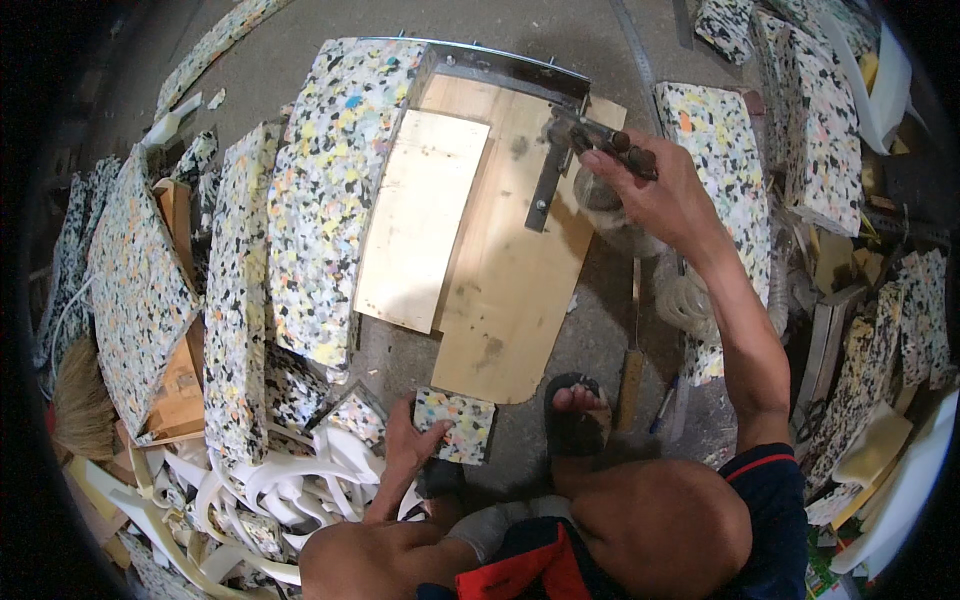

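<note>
My left hand (403,440) grips the left edge of a small square of speckled foam (462,428), close to my feet. In my right hand (665,190) is a spray gun (612,143), held over the right side of a plywood panel (510,330); my fingers wrap its handle, and a see-through cup (598,190) hangs below. The panel lies flat, with a dark metal bracket (543,190) on it and a metal bar (500,68) along its far end. A paler rectangular board (425,215) rests on its left part.
Large speckled foam slabs (335,200) stand left of the panel, and another foam slab (715,170) lies right. A coiled clear hose (685,300) and a yellowish ruler-like strip (629,390) are beside my right foot. White foam offcuts (290,470) pile up at lower left, near a broom (85,400).
</note>
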The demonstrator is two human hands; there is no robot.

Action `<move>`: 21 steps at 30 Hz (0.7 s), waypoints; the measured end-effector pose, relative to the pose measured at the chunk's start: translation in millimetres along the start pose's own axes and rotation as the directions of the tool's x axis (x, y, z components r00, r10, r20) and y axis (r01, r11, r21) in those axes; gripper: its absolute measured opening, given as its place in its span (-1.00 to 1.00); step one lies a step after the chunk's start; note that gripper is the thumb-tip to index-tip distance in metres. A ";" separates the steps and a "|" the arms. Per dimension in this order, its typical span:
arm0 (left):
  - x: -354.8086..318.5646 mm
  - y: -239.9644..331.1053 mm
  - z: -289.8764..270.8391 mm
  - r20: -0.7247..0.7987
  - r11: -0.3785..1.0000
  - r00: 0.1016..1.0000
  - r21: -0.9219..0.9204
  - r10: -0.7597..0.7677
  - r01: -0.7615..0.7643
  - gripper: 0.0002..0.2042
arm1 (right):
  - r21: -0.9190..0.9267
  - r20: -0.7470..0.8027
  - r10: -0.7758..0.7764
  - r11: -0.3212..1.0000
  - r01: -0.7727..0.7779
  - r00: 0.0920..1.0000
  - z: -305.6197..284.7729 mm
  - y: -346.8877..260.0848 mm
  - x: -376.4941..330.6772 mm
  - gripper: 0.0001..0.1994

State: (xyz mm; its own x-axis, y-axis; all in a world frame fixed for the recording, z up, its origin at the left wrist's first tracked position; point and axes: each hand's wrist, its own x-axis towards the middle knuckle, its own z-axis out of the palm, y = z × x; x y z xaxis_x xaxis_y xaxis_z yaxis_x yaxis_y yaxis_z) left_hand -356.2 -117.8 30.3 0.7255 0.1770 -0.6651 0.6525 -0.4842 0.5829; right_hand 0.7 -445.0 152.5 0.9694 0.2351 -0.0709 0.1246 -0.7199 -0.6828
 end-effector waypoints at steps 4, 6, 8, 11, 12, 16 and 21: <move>-0.7 7.8 -3.3 -0.011 0.999 0.999 -0.002 -0.044 0.044 -0.35 | 0.051 -0.046 0.052 0.997 -0.049 0.998 3.4 5.5 -3.9 -0.53; -2.2 16.3 -9.5 0.056 0.987 0.987 -0.054 -0.151 0.154 -0.36 | 0.057 -0.068 0.049 0.997 -0.045 0.996 4.5 8.0 -3.5 -0.52; -1.9 27.8 -18.4 0.168 0.978 0.975 -0.130 -0.143 0.165 -0.40 | 0.032 -0.038 0.069 0.997 -0.068 0.997 4.8 9.1 -2.0 -0.51; -2.2 50.6 -24.0 0.281 0.966 0.957 -0.216 -0.077 0.141 -0.44 | -0.045 -0.105 0.020 0.999 -0.025 0.994 6.2 8.4 2.5 -0.56; -1.4 59.5 -24.1 0.305 0.964 0.951 -0.235 -0.050 0.126 -0.44 | -0.050 -0.110 0.005 0.999 -0.011 0.994 6.9 8.1 4.4 -0.55; -0.4 98.8 -15.3 0.233 0.952 0.969 -0.306 0.077 -0.002 -0.41 | 0.022 -0.107 -0.018 1.000 0.021 0.994 8.0 10.7 9.9 -0.51; -4.8 134.2 -19.0 0.192 0.942 0.971 -0.329 0.141 -0.072 -0.47 | 0.090 -0.101 -0.069 0.993 0.078 0.992 2.3 18.5 7.9 -0.45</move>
State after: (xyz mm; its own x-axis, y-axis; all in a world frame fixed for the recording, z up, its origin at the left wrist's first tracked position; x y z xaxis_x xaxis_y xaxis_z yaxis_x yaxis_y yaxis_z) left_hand -268.0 -167.4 120.5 0.7546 -0.0608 -0.6533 0.6344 -0.1869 0.7501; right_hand 10.1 -455.0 137.6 0.9749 0.2169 0.0507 0.1808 -0.6378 -0.7487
